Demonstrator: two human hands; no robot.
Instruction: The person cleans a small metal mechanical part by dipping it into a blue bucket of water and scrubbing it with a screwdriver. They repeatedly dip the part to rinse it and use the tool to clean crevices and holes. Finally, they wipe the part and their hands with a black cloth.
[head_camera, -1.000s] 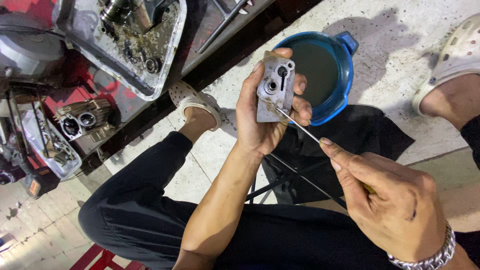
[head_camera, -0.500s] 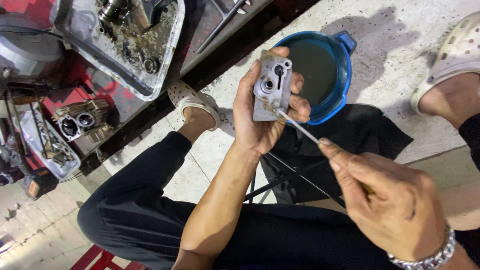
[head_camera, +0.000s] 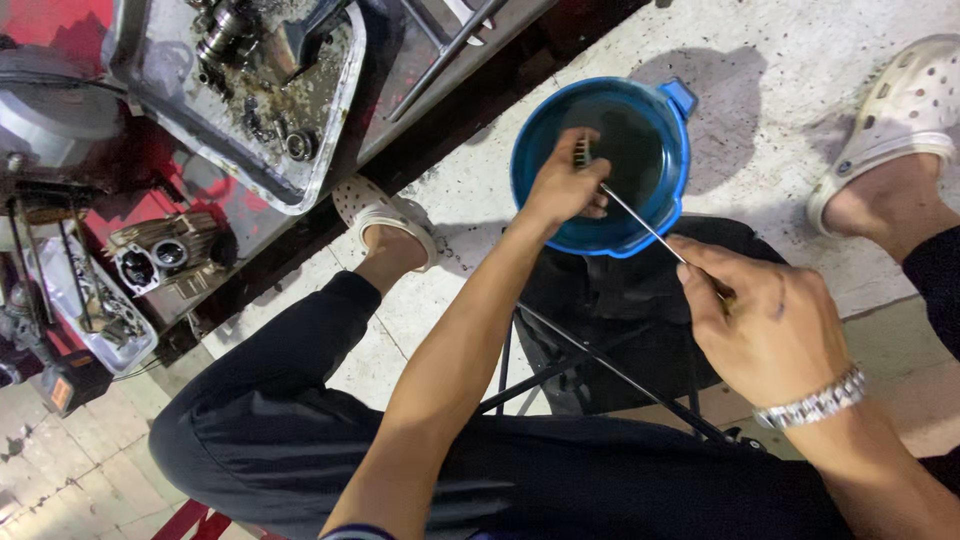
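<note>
Over the blue bowl (head_camera: 640, 215), at about one o'clock from the middle of the view, the left hand (head_camera: 565, 185) curls its fingers shut around a small metal part (head_camera: 580, 152), of which only a ridged edge shows above the knuckles. From four o'clock the right hand (head_camera: 765, 320), a metal watch band (head_camera: 815, 400) on its wrist, pinches a thin metal rod (head_camera: 640, 222) between thumb and fingertips; the rod slants up toward ten o'clock and its tip meets the left hand inside the bowl. A black cloth (head_camera: 600, 310) lies under the bowl at its six o'clock. At eleven o'clock a greasy metal tray (head_camera: 165, 120) holds engine parts. White clogs (head_camera: 385, 215) sit at ten and two o'clock.
</note>
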